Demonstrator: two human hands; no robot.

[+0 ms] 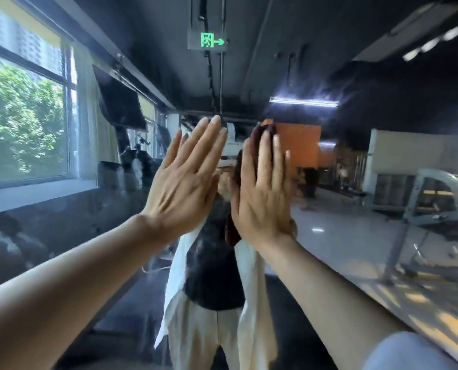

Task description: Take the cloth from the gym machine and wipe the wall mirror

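- Right hand point(262, 188): fingers straight and together, palm pressing the cloth point(260, 132) flat on the wall mirror point(62, 236). No curl or pinch visible; the cloth is held by pressure only.
- Cloth: dark red-brown, mostly hidden under the right palm. It shows past the fingertips at the top, along the hand's left edge and below the heel of the hand.
- Left hand point(185, 182): fingers straight, slightly spread, holding nothing. It sits just beside the right hand, raised at the glass. I cannot tell whether it touches the mirror or is just off it.
- Task state, judged: the cloth is off the gym machine and on the glass, so the wiping step is in hand. How much of the mirror is done I cannot tell.
- Risk: the cloth could slip out from under the flat palm and drop, since no finger is hooked round it. Easing the pressure during a stroke would cause that.
- Risk: the bare left palm may leave fresh prints on the glass if it leans there.
- Risk: bunched cloth gives uneven contact, so streaks are likely.
- Around: the mirror reflects a person in a white open shirt point(174, 289). A window point(27, 116) is at left, a green exit sign point(208, 40) above, and a gym machine point(436, 196) near the right edge.
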